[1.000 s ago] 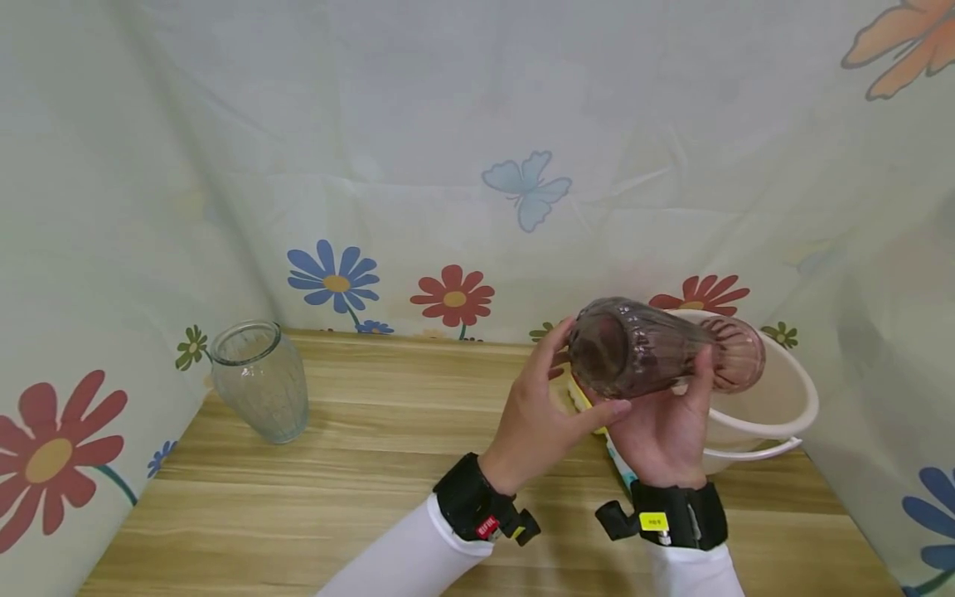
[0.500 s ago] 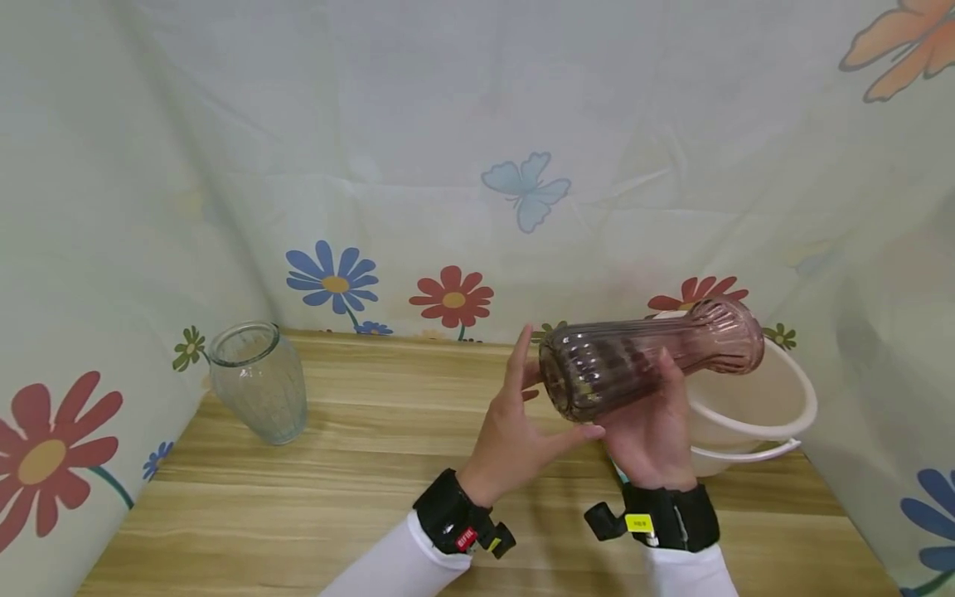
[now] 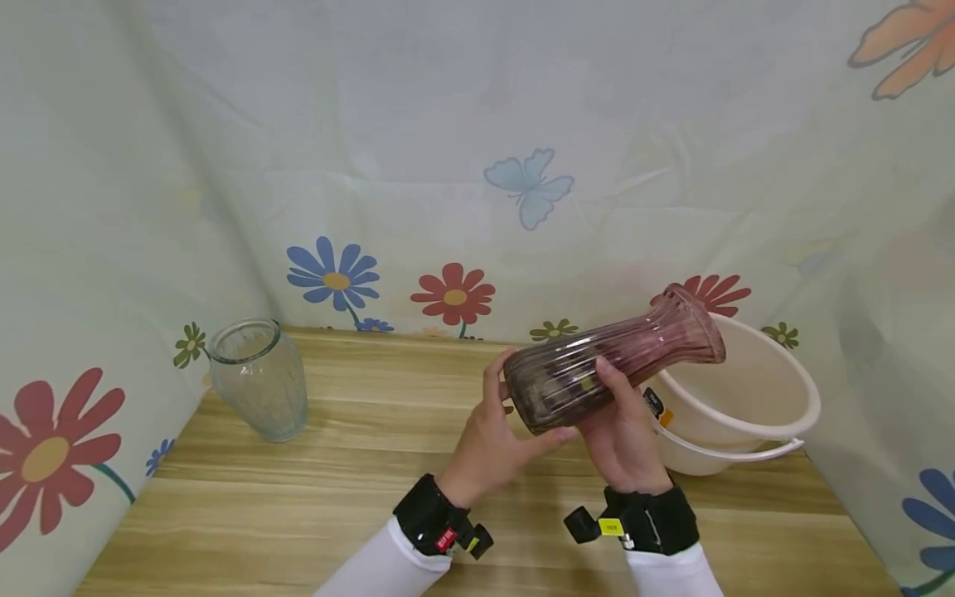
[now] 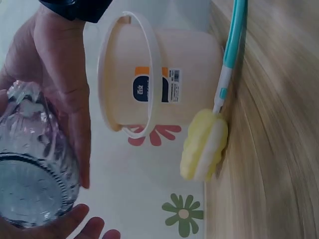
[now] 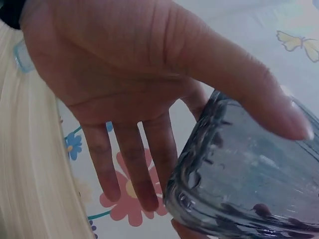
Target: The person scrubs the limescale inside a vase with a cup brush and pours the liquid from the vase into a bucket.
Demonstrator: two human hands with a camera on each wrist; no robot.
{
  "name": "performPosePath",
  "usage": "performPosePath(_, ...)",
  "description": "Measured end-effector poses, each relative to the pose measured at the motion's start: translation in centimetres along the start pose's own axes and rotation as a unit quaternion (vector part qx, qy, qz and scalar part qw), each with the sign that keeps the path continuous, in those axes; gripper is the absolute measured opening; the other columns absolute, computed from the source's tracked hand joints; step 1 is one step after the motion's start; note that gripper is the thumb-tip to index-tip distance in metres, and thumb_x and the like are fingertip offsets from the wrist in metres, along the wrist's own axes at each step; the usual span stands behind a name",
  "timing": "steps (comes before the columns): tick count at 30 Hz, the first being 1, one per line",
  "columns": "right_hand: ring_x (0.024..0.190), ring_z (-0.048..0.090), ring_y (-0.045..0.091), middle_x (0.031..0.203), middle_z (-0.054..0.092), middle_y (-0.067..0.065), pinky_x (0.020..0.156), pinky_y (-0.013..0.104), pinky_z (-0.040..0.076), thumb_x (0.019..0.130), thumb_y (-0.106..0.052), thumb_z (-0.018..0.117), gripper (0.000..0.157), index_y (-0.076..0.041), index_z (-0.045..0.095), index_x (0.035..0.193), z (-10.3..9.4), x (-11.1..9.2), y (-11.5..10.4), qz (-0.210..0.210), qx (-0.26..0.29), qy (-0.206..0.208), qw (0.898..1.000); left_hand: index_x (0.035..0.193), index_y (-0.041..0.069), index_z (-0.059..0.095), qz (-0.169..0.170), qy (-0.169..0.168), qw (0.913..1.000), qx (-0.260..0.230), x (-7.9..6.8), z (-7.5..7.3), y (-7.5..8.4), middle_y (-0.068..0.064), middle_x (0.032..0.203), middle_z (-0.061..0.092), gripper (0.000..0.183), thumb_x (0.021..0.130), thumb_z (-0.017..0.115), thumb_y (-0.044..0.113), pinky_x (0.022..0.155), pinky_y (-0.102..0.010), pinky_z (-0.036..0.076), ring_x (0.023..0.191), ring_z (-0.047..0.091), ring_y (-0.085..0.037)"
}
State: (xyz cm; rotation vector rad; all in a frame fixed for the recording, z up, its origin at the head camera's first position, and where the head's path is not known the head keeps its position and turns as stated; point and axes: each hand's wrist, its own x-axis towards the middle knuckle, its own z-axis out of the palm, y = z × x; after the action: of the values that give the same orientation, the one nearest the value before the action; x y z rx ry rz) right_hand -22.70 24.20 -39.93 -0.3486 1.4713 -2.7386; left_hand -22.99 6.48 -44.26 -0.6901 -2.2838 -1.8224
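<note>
A purple ribbed glass vase (image 3: 559,373) is held tilted above the table in the head view, its flared mouth pointing up and right. My left hand (image 3: 485,452) grips the base end between thumb and index finger. In the right wrist view, the other fingers (image 5: 132,164) of that hand extend beside the vase, apart from it. My right hand (image 3: 627,439) holds the vase from below, with the thumb across its ribbed side; its other fingers are hidden behind the glass. The left wrist view shows the round base (image 4: 30,189) close up.
A pale pink bucket (image 3: 806,406) with a white handle stands at the right. In the left wrist view, a yellow sponge brush (image 4: 204,144) with a teal handle lies beside it. A clear glass vase (image 3: 261,381) stands upright at the table's left. A floral curtain (image 3: 418,182) surrounds the table.
Both hands have moved left with the purple vase. Its mouth has swung upward and its base down, and the base no longer faces the head camera. More of the bucket shows.
</note>
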Motion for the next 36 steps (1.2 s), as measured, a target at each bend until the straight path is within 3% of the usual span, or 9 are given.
performPosePath(4, 0.122, 0.05, 0.014, 0.135, 0.048, -0.004, 0.103, 0.033, 0.047, 0.108, -0.018, 0.05, 0.034, -0.025, 0.041, 0.14, 0.4, 0.2, 0.4, -0.011, -0.031, 0.021, 0.999, 0.157, 0.031, 0.017, -0.021, -0.01, 0.9997, 0.008, -0.2, -0.5, -0.5, 0.004, 0.152, 0.046, 0.106, 0.081, 0.087, 0.05, 0.11, -0.042, 0.05, 0.133, 0.055, -0.014)
performPosePath(8, 0.125, 0.05, 0.015, 0.135, 0.05, -0.003, 0.104, 0.034, 0.047, 0.105, -0.01, 0.057, 0.044, -0.026, 0.04, 0.142, 0.9, 0.2, 0.6, -0.009, -0.085, 0.044, 0.995, 0.158, 0.025, 0.021, -0.037, -0.019, 0.998, 0.049, -0.2, -1.0, -0.9, 0.003, 0.152, 0.046, 0.109, 0.077, 0.089, 0.053, 0.112, -0.043, 0.047, 0.133, 0.053, -0.015)
performPosePath(12, 0.134, 0.047, 0.018, 0.144, 0.048, -0.001, 0.108, 0.034, 0.046, 0.098, -0.005, 0.067, 0.065, -0.029, 0.035, 0.149, 1.4, 0.1, 1.2, -0.001, -0.163, 0.055, 0.985, 0.16, 0.015, 0.022, -0.034, -0.029, 0.995, 0.09, -0.2, -1.4, -0.8, -0.004, 0.153, 0.043, 0.116, 0.074, 0.092, 0.048, 0.112, -0.049, 0.045, 0.135, 0.049, -0.021)
performPosePath(16, 0.14, 0.045, 0.02, 0.15, 0.047, 0.0, 0.118, 0.04, 0.038, 0.092, -0.006, 0.076, 0.075, -0.028, 0.035, 0.151, 2.0, -0.1, 2.3, 0.008, -0.232, 0.047, 0.971, 0.161, 0.013, 0.023, -0.033, -0.033, 0.9931, 0.108, -0.4, -1.5, -0.8, -0.009, 0.157, 0.041, 0.115, 0.075, 0.092, 0.046, 0.114, -0.055, 0.043, 0.141, 0.045, -0.027)
performPosePath(21, 0.144, 0.043, 0.019, 0.154, 0.044, -0.003, 0.123, 0.05, 0.033, 0.088, -0.013, 0.083, 0.082, -0.029, 0.034, 0.152, 2.8, -0.5, 3.5, 0.008, -0.299, 0.025, 0.954, 0.159, 0.013, 0.03, -0.044, -0.012, 0.9944, 0.096, -0.5, -1.4, -1.1, -0.01, 0.156, 0.045, 0.106, 0.076, 0.091, 0.037, 0.114, -0.056, 0.044, 0.142, 0.047, -0.028)
performPosePath(25, 0.147, 0.039, 0.018, 0.157, 0.041, -0.006, 0.125, 0.05, 0.031, 0.084, -0.019, 0.088, 0.088, -0.033, 0.034, 0.152, 3.3, -0.7, 4.3, -0.007, -0.335, 0.013, 0.942, 0.157, 0.018, 0.034, -0.047, 0.01, 0.9959, 0.076, -0.5, -1.5, -1.2, -0.008, 0.153, 0.051, 0.1, 0.075, 0.091, 0.026, 0.112, -0.05, 0.048, 0.136, 0.055, -0.025)
performPosePath(31, 0.148, 0.039, 0.018, 0.157, 0.042, -0.005, 0.123, 0.049, 0.032, 0.083, -0.023, 0.089, 0.09, -0.036, 0.035, 0.153, 3.5, -0.7, 5.2, -0.025, -0.38, 0.004, 0.925, 0.15, 0.018, 0.041, -0.041, 0.033, 0.9958, 0.075, -0.5, -1.9, -1.1, -0.008, 0.142, 0.062, 0.086, 0.077, 0.087, 0.024, 0.103, -0.046, 0.054, 0.124, 0.065, -0.023)
performPosePath(36, 0.147, 0.04, 0.025, 0.157, 0.043, 0.002, 0.123, 0.055, 0.032, 0.085, -0.024, 0.087, 0.085, -0.028, 0.036, 0.154, 3.4, -0.9, 5.4, -0.006, -0.391, -0.006, 0.92, 0.149, 0.018, 0.042, -0.042, 0.035, 0.9947, 0.087, -0.6, -2.2, -1.4, -0.008, 0.142, 0.062, 0.085, 0.077, 0.087, 0.024, 0.106, -0.046, 0.053, 0.127, 0.063, -0.023)
